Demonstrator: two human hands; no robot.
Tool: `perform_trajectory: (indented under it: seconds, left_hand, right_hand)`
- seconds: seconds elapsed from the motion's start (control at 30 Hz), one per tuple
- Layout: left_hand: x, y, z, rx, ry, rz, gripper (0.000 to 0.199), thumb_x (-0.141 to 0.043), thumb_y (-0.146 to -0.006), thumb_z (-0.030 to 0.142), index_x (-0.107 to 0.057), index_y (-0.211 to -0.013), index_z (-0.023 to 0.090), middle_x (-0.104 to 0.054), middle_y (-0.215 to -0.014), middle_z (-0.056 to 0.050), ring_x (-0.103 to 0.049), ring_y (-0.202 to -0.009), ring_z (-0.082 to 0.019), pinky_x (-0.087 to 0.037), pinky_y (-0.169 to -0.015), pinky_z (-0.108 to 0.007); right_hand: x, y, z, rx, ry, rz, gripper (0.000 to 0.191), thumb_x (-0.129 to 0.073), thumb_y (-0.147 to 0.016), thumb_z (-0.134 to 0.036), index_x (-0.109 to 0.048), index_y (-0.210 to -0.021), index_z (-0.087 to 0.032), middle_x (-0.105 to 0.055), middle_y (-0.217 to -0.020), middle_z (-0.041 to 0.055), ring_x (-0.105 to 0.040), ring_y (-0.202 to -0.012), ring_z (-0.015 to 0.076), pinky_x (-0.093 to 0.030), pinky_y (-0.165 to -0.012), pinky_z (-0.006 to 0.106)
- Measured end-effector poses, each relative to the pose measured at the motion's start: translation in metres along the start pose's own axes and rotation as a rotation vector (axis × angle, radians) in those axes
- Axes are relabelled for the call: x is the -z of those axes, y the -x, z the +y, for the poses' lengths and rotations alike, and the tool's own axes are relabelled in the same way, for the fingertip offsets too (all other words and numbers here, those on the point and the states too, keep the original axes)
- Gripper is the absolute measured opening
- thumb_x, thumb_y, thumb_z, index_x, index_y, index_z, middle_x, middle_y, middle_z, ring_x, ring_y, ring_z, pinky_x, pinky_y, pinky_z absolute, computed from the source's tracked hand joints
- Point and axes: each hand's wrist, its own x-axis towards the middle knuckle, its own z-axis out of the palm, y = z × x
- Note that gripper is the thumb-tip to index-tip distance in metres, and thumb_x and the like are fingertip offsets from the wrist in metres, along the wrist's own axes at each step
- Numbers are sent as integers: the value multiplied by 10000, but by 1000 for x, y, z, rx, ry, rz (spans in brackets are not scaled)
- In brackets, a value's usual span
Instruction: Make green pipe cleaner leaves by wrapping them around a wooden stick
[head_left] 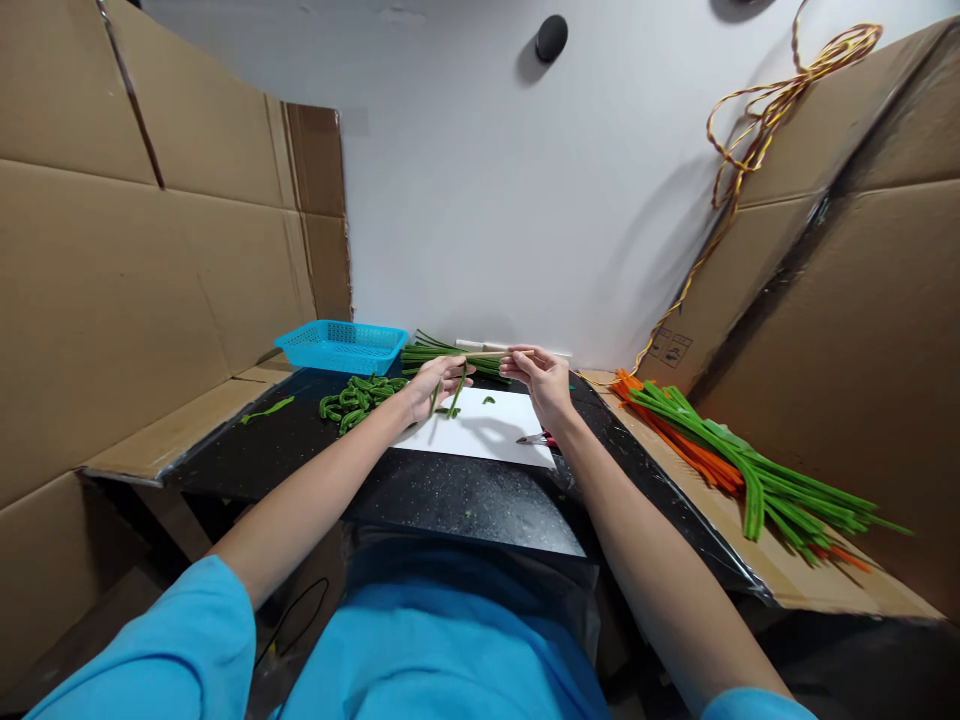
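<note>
A thin wooden stick [487, 354] runs level between my two hands above a white sheet [480, 440]. My left hand [439, 385] has its fingers closed around the stick's left end, and a green fuzzy stem [457, 390] hangs from there, bent downward. The stick's right part is pinched in my right hand [541, 378]. On the sheet lie small curled green pieces [489, 400] and red-handled pliers [534, 439], partly hidden by my right wrist. Coiled green pieces [356, 400] are heaped left of the sheet.
A blue basket [341, 345] stands at the back left, beside straight green stems [427, 350]. Green stems [757, 470] and orange stems [697, 450] lie on cardboard at the right. Cardboard walls [150, 270] flank the black table [465, 500]. Twisted wire [765, 110] hangs at the right.
</note>
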Motion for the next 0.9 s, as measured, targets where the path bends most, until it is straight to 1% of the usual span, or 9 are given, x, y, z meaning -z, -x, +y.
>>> perform_trajectory:
  seconds: [0.07, 0.17, 0.33, 0.43, 0.53, 0.63, 0.7, 0.8, 0.9]
  left_hand:
    - [0, 0, -1, 33, -7, -31, 109, -651, -950, 221, -676, -978, 119, -736, -828, -84, -663, -647, -124, -515, -687, -265]
    - [0, 0, -3, 30, -28, -58, 211, -514, -1023, 203, -685, -956, 101, -642, -677, -24, -575, -526, -88, -475, -600, -234]
    - [0, 0, -7, 0, -264, -41, 205, -478, -1021, 181, -671, -988, 121, -686, -782, -59, -647, -584, -122, -495, -616, -252]
    - [-1, 0, -7, -31, -380, 10, 273, -416, -1062, 254, -646, -982, 131, -701, -808, -82, -639, -567, -123, -476, -567, -236]
    - [-3, 2, -8, -4, -408, -12, 338, -353, -1086, 340, -625, -1037, 145, -733, -930, -124, -690, -632, -146, -496, -569, -232]
    - [-5, 4, -8, 30, -409, -60, 375, -323, -1090, 380, -614, -1072, 144, -729, -1049, -157, -734, -701, -177, -549, -629, -269]
    - [-5, 5, -9, 33, -406, -81, 375, -326, -1089, 384, -612, -1067, 141, -722, -1050, -156, -735, -701, -179, -557, -631, -276]
    - [-5, 4, -9, -6, -395, -54, 326, -372, -1083, 359, -613, -1041, 143, -707, -927, -106, -697, -635, -142, -509, -561, -230]
    - [-5, 1, -8, -75, -367, 28, 236, -425, -1067, 272, -608, -991, 143, -624, -728, -21, -597, -506, -93, -413, -476, -191]
  right_hand:
    - [2, -1, 1, 40, 20, 49, 161, -790, -750, -333, -745, -780, -181, -771, -806, 50, -733, -683, 170, -653, -766, 352]
    - [7, -2, 2, 53, 117, 42, 107, -704, -752, -266, -747, -729, -172, -753, -741, 41, -710, -599, 157, -642, -666, 320]
    - [12, -1, 4, -40, 152, -8, 119, -665, -716, -249, -744, -707, -160, -722, -661, 36, -695, -565, 162, -622, -587, 292]
    - [12, -1, 6, -91, 140, -17, 120, -682, -699, -256, -744, -741, -163, -739, -730, 48, -719, -635, 180, -629, -593, 294]
    - [11, 0, 9, -133, 161, -69, 139, -689, -698, -256, -746, -782, -160, -745, -804, 62, -732, -695, 196, -640, -621, 314]
    - [11, 4, 15, -164, 252, -187, 184, -706, -717, -263, -748, -864, -159, -746, -898, 74, -727, -719, 198, -638, -634, 330]
    - [10, 7, 19, -133, 418, -315, 192, -696, -735, -240, -751, -902, -161, -754, -948, 80, -722, -763, 199, -618, -646, 308]
    - [9, 11, 22, -36, 751, -523, 225, -639, -730, -134, -769, -911, -168, -774, -966, 65, -698, -810, 181, -553, -685, 248]
    - [10, 11, 22, -10, 973, -649, 330, -548, -688, -30, -781, -878, -168, -772, -879, 40, -660, -757, 152, -465, -643, 210]
